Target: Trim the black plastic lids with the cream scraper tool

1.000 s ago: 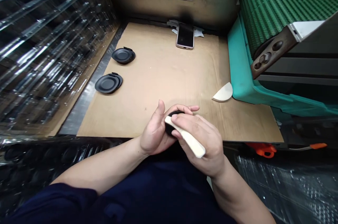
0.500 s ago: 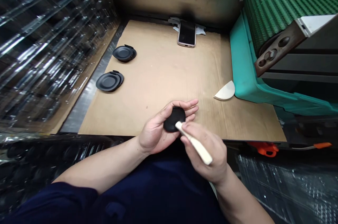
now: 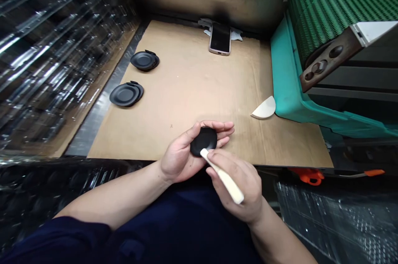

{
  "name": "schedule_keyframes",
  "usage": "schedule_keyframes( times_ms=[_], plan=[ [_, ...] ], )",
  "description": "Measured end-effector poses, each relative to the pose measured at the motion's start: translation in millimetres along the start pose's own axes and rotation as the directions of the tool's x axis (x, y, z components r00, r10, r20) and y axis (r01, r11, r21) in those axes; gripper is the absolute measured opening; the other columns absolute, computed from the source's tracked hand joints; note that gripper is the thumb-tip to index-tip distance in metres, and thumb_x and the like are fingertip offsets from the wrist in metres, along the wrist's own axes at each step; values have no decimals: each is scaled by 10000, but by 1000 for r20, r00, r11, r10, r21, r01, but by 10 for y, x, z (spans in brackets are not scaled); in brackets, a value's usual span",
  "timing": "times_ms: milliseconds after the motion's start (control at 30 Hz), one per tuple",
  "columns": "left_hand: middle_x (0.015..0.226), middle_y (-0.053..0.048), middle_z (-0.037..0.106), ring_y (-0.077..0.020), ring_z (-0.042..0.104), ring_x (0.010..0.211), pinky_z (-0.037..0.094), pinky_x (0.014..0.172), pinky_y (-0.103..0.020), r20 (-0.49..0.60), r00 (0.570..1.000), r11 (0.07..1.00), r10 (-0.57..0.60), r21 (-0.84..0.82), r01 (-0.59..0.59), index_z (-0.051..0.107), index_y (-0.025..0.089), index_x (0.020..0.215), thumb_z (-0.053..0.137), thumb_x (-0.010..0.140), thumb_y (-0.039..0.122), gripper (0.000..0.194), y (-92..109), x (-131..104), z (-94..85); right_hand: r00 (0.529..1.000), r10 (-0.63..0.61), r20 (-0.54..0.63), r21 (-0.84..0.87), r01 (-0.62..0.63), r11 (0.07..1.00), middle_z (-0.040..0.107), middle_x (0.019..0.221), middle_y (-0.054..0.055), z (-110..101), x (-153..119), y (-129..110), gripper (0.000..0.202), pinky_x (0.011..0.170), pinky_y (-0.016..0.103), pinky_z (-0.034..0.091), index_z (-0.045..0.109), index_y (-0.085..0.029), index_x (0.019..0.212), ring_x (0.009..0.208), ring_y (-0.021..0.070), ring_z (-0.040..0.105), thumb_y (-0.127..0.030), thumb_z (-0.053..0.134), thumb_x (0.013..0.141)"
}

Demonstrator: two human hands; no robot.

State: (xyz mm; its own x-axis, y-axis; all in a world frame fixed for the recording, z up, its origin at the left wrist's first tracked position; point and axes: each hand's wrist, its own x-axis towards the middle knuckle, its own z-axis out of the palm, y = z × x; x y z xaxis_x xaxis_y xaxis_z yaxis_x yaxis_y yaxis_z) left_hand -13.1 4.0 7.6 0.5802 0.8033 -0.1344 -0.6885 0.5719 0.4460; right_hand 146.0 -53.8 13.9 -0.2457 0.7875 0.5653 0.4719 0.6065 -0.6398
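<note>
A round black piece (image 3: 203, 140) rests in my left hand (image 3: 183, 158), whose thumb and fingers curve around its rim. My right hand (image 3: 241, 183) grips a cream-coloured stick-like tool (image 3: 225, 181), and the tool's tip touches the lower part of the black piece. On the left of the cardboard lie two sets of black round parts, one farther back (image 3: 143, 60) and one nearer (image 3: 124, 95). A white half-round piece (image 3: 264, 107) lies to the right, beside the teal bin.
A phone (image 3: 220, 39) lies at the back of the cardboard sheet (image 3: 199, 85). The teal bin (image 3: 287, 85) and a green ribbed belt (image 3: 345, 3) stand at the right. Stacked clear plastic trays (image 3: 62, 48) fill the left. Something orange (image 3: 311, 176) is below the right edge.
The tool's tip has shifted slightly left and down on the black piece, and my right hand has moved with it. My left hand still holds the piece. The whole view has shifted slightly.
</note>
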Motion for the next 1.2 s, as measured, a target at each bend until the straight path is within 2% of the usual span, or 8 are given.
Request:
schedule_keyframes(
  times_ms=[200,433,633,767,867,1033,1100,1200],
  plan=[
    [1438,-178,593,-339,447,1451,274,1249,-494,47,999,1000,4,-9,-4,706,117,1130,431,1032,390,400,-4,-5,-1,985,14,-174,-74,-28,997,728,1160,123,80,-15,30,479,936,420,635,611,-163,1312,1115,247,699,-13,671,861],
    [1415,-212,595,-368,470,1427,306,1228,-519,50,998,999,34,-11,-33,700,87,1134,263,1049,540,635,18,-8,30,997,-49,63,107,42,993,722,1203,134,127,-89,-120,433,915,332,634,597,-107,1317,1109,209,703,-73,658,890],
    [1485,-210,540,-387,441,1441,290,1227,-529,106,994,1000,10,-3,-10,664,81,1268,181,1014,658,795,52,-19,21,999,41,-32,-37,-42,998,741,1156,110,-66,-33,-114,464,873,351,622,597,-145,1316,1045,208,714,-69,698,869],
    [1525,-191,508,-358,446,1446,253,1242,-527,97,995,1000,-14,-23,17,582,104,1398,263,1051,535,639,17,-27,-14,997,-40,72,-16,41,999,706,1254,144,-43,46,-26,457,887,416,597,605,-131,1331,1103,251,686,-46,652,885],
    [1521,-187,514,-348,435,1457,234,1251,-523,101,994,999,-44,-9,45,565,99,1417,315,1056,381,522,-14,-32,-33,992,-95,78,-38,99,994,684,1301,141,-37,107,37,495,917,452,579,582,-141,1376,1129,269,666,-34,598,894],
    [1560,-171,473,-335,384,1490,254,1246,-506,87,996,999,-26,-18,28,585,96,1384,277,1047,310,504,-20,-27,-40,993,40,113,-244,-11,970,714,1178,139,-142,133,-28,452,832,417,567,607,-121,1328,1011,256,674,-44,628,884],
    [1562,-178,466,-340,402,1478,251,1248,-506,89,996,1000,-5,-9,5,580,87,1385,277,1044,306,506,-15,-23,-38,981,75,180,-201,-38,979,718,1153,138,-159,121,-75,425,835,408,569,617,-110,1304,1003,250,675,-39,624,885],
    [1549,-188,480,-348,428,1460,240,1252,-515,76,997,1000,-3,9,2,564,79,1406,295,1043,326,515,-18,-20,-40,978,4,209,-45,5,999,707,1205,137,-127,119,-77,450,890,402,572,602,-106,1316,1065,245,673,-6,605,876]
  ],
)
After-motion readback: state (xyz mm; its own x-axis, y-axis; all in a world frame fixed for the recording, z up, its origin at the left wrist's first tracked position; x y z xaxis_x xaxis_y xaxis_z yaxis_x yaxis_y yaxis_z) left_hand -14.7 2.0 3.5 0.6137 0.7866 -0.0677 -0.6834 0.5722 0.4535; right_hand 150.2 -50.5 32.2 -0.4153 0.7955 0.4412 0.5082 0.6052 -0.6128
